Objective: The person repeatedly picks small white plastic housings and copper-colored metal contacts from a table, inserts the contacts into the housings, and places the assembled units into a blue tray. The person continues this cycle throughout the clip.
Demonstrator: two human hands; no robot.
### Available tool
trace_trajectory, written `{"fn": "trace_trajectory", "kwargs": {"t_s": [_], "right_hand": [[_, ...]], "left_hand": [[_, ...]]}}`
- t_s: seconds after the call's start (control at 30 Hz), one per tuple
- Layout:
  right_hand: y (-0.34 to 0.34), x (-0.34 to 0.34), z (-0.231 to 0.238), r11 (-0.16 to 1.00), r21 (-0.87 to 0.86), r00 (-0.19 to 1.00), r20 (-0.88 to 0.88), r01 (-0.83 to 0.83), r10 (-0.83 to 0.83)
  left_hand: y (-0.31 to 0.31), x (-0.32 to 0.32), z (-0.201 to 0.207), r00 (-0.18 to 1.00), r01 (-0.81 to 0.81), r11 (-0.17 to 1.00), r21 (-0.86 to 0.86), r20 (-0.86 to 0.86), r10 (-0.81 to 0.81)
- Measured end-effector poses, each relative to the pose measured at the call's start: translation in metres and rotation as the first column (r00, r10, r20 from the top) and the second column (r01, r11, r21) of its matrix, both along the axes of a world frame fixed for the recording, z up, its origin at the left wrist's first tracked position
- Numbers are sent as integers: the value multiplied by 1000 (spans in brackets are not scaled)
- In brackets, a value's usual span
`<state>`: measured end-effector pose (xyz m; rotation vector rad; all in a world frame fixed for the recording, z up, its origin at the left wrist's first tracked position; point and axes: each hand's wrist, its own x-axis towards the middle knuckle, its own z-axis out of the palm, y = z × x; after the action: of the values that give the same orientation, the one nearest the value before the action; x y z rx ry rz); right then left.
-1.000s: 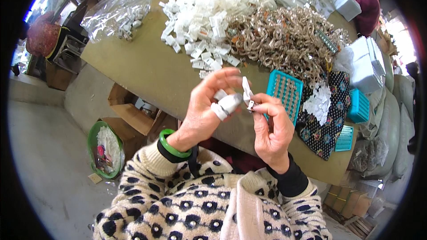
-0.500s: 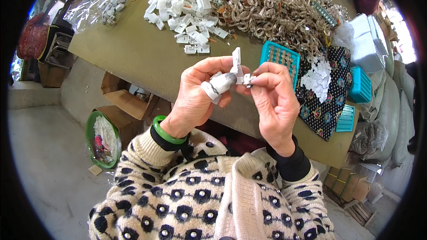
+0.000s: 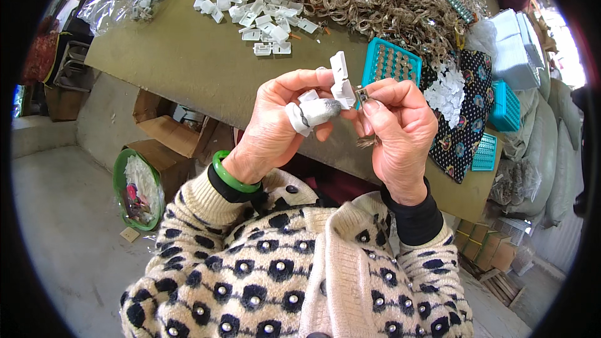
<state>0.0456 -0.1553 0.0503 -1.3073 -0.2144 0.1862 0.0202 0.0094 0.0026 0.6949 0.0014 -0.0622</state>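
My left hand pinches an opened white plastic case between thumb and fingers, its flap standing up. One finger of this hand wears a white wrap with a grey, smudged tip. Just right of the case, my right hand grips a small electronic part, dark with metallic bits, between thumb and forefinger. A thin bundle of wire hangs below those fingers. The part and the case are close together; whether they touch is hard to tell.
White plastic cases lie heaped on the table, beside a big pile of coiled wire. A turquoise tray holds round pieces. White flat pieces rest on a patterned cloth. Below left stands a green basin.
My right hand has drawn slightly right from the case, and the small part now shows between its fingers. My left hand has tilted the case. The whole view has shifted a little.
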Motion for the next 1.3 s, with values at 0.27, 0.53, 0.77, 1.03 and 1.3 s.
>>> {"fn": "trace_trajectory", "kwargs": {"t_s": [0.27,0.53,0.77,1.03,1.3], "right_hand": [[-1,-8,11,989,-141,996,-81,-38,27],[3,-11,9,918,-385,940,337,94,45],[13,-18,-5,756,-450,566,814,476,128],[15,-11,-10,744,-371,422,897,556,132],[12,-14,-19,893,-359,862,504,272,-59]], "left_hand": [[-2,-3,1,996,-48,994,94,79,41],[-1,-5,10,986,-106,983,150,146,84],[-3,-12,18,991,-136,974,183,12,137],[-15,-11,22,938,-338,778,530,119,326],[-5,-6,18,973,-14,1000,-23,-229,8]]}}
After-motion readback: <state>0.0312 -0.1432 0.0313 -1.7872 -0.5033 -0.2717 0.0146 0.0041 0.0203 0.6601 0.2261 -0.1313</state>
